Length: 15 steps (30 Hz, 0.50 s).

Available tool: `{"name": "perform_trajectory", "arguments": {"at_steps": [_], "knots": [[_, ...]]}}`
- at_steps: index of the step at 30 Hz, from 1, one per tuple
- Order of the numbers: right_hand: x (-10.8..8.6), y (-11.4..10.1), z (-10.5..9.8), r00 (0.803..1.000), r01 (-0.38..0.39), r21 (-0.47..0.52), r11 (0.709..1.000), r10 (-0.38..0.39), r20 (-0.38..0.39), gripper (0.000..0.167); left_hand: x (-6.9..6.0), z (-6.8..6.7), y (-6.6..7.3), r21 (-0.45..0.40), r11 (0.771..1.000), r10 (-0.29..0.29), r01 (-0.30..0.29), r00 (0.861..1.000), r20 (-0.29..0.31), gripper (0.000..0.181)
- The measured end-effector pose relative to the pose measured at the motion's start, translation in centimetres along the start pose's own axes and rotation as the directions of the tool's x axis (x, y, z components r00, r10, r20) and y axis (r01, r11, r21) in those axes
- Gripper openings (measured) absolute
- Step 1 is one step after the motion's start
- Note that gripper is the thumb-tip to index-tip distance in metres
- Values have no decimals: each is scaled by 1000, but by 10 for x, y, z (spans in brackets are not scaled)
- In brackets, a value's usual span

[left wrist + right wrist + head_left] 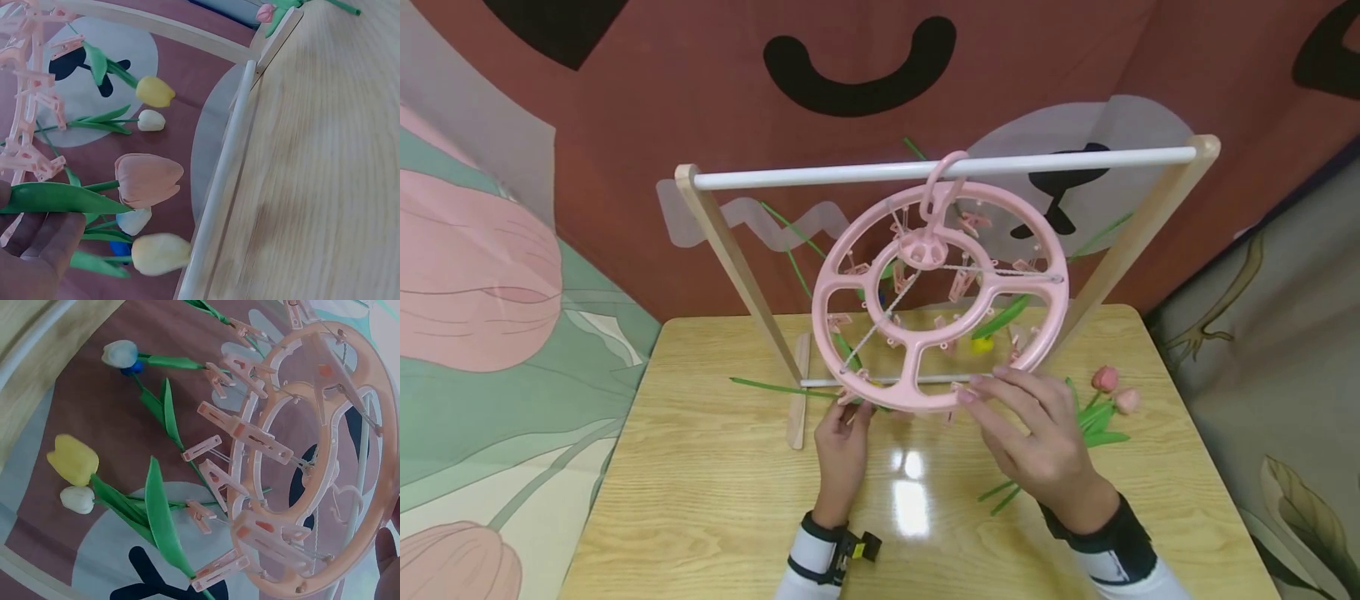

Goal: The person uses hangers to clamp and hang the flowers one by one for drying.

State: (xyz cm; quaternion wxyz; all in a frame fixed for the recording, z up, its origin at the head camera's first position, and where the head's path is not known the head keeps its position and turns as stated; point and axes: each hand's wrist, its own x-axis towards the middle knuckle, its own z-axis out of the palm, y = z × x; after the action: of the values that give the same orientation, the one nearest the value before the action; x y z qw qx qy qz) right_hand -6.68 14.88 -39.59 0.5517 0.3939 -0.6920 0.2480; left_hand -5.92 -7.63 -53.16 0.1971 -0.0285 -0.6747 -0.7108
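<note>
A round pink clip hanger (913, 375) hangs by its hook from a white rod, with small pink clips round its rings. My left hand (842, 454) is under its near left rim. In the left wrist view, that hand pinches a pink tulip (149, 180) by its green leaf and stem; the bloom points away from the hanger. My right hand (1037, 433) holds the near right rim with its fingertips. Yellow tulips (74, 461) and white tulips (77, 500) hang bloom-down from several clips. The grip under the rim is partly hidden.
The white rod (820, 175) rests on a wooden stand (737, 275) on the wooden table (700, 492). Pink tulips (1105, 379) lie on the table to the right. Behind stands a printed cloth backdrop (662, 100).
</note>
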Motion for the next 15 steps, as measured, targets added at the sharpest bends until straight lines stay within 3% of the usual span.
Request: {"name": "perform_trajectory", "arguments": {"at_steps": [6,12,15], "knots": [[-3,1,-9,1000,5,8,1000,-6,15,19,4,-3,0,14,1000,18,-18,1000,14,30],[-7,1,-19,988,17,24,1000,-13,-154,24,6,-1,0,-22,999,48,-47,999,24,27],[-13,6,-26,980,-14,27,1000,19,-200,23,6,0,1,-28,998,63,-62,998,26,25]]}}
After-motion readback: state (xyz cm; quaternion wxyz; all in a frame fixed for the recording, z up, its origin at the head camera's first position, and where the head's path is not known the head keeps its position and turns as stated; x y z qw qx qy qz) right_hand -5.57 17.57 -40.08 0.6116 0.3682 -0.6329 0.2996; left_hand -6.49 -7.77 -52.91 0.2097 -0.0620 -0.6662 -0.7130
